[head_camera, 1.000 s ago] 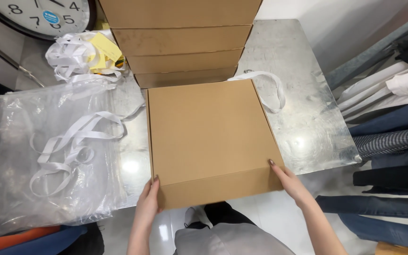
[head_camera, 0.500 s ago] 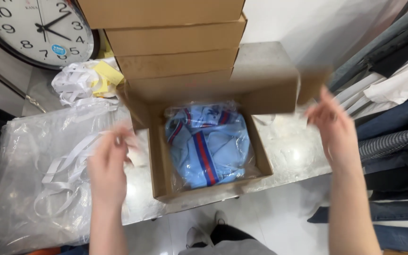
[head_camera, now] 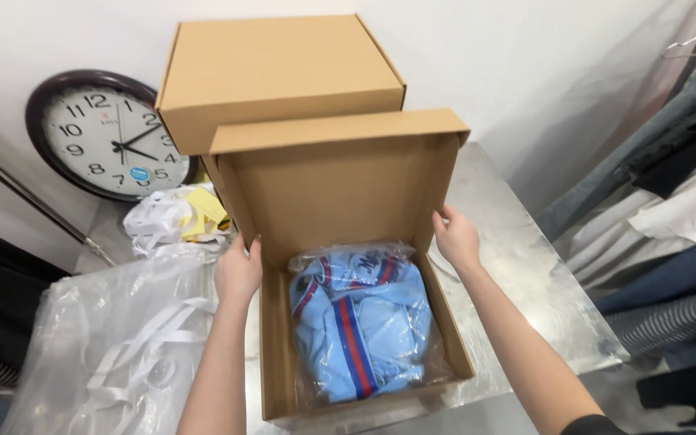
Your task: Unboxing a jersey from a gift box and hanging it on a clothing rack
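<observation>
An open brown cardboard box (head_camera: 277, 354) sits on a shiny metal table (head_camera: 525, 274), its lid (head_camera: 332, 189) standing upright at the back. Inside lies a light blue garment with red and dark blue stripes, sealed in a clear plastic bag (head_camera: 360, 322). My left hand (head_camera: 238, 271) grips the left side flap where the lid meets the box wall. My right hand (head_camera: 455, 238) holds the right side flap at the same height. Both hands are outside the box, touching only cardboard.
A stack of closed cardboard boxes (head_camera: 275, 72) stands right behind the open one. A round wall clock (head_camera: 106, 133) leans at the back left, with crumpled white and yellow bags (head_camera: 172, 219) below it. Clear plastic bags (head_camera: 114, 346) lie left. Hanging clothes (head_camera: 678, 201) fill the right.
The box was shut with my hands at its front edge; the lid swung up and back, showing the bagged garment. My hands now hold the lid's side flaps.
</observation>
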